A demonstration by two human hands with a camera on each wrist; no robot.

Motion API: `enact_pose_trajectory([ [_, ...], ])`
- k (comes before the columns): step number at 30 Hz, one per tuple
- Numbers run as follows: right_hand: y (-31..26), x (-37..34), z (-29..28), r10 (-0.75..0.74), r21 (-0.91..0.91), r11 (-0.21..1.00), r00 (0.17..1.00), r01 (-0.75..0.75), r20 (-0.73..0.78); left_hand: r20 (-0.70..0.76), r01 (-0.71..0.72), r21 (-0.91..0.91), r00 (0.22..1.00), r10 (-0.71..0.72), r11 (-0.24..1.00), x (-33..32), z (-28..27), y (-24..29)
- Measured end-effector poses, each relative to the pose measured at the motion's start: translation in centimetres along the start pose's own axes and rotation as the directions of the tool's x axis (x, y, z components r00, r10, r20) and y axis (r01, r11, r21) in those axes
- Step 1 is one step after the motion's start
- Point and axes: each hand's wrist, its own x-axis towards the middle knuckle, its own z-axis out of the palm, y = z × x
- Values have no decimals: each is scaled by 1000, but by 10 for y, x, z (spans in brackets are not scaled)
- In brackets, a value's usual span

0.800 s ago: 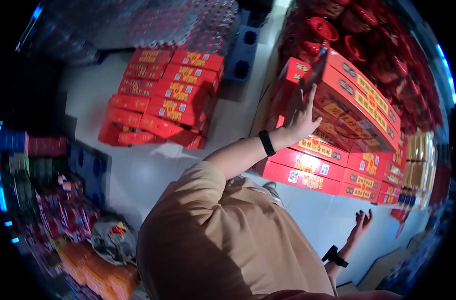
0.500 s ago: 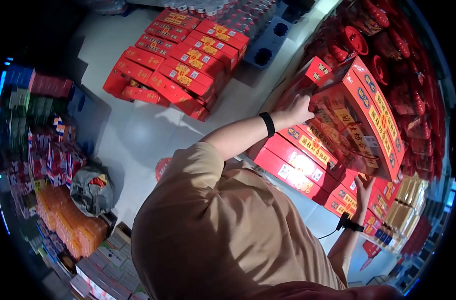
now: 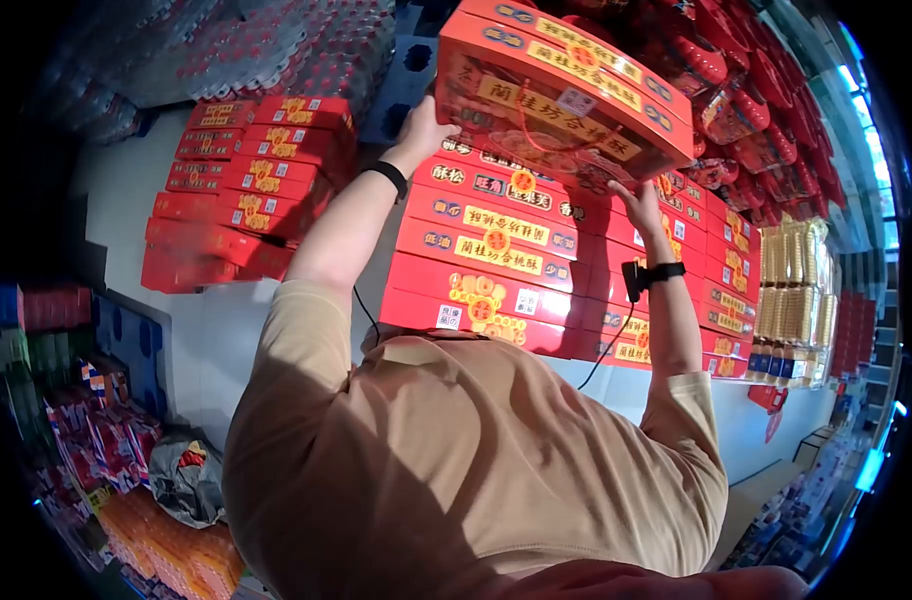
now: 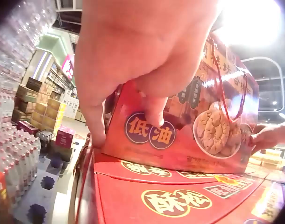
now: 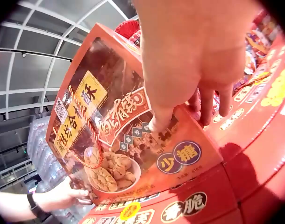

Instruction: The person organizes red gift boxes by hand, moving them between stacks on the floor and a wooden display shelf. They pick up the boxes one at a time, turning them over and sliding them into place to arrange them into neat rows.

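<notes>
Both hands hold a red cookie gift box [image 3: 566, 50] with gold lettering and a red cord handle, over a stack of similar red boxes [image 3: 476, 245]. My left hand [image 3: 423, 132] grips its left end; in the left wrist view the thumb [image 4: 155, 109] lies on the printed front and other fingers go round the side. At the opposite end is my right hand [image 3: 641, 212], its thumb [image 5: 161, 119] on the front and its fingers round the corner in the right wrist view. The box's lower edge is right at the stack's top.
Another pile of red boxes [image 3: 266, 180] stands on the floor to the left, with wrapped bottles [image 3: 306, 50] behind it. A blue pallet [image 3: 408, 70] lies between. Red packaged goods [image 3: 716, 90] line the right, beside gold packs [image 3: 791, 265]. A grey bag [image 3: 188, 475] is at lower left.
My right hand, first apart from the box, has come up and taken its right end. The box has turned from steeply slanted to nearly level and sits farther forward; the view has swung too.
</notes>
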Motion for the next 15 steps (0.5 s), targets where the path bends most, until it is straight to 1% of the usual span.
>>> enact_pose_trajectory([
  [1, 1, 8, 5, -11, 131, 991, 999, 16, -38, 7, -29, -32, 1000, 30, 999, 5, -1, -2],
  [4, -3, 30, 7, 43, 126, 991, 997, -34, -69, 14, -46, -79, 999, 47, 996, 27, 4, -8],
  [7, -13, 42, 8, -31, 185, 982, 999, 36, -30, 31, -22, -91, 999, 25, 996, 29, 12, -20],
  [8, -19, 39, 9, -14, 126, 992, 998, 21, -55, 27, -17, -81, 999, 19, 997, 31, 11, -21],
  [11, 21, 50, 12, 30, 224, 974, 999, -37, 36, 36, -2, -48, 999, 4, 999, 30, 9, -15],
  [12, 23, 52, 11, 50, 182, 981, 996, -62, 69, 25, -7, -43, 1000, 8, 999, 32, 7, -12],
  [13, 25, 53, 10, 15, 210, 977, 999, -26, 51, 20, -3, -43, 1000, 4, 999, 29, 8, -11],
  [14, 27, 50, 13, -11, 240, 971, 999, 0, 45, 31, -34, -96, 999, 37, 995, 29, 8, -13],
  [15, 23, 50, 18, -49, 273, 961, 998, 35, 46, 76, 23, -66, 997, -17, 998, 34, 9, -19],
])
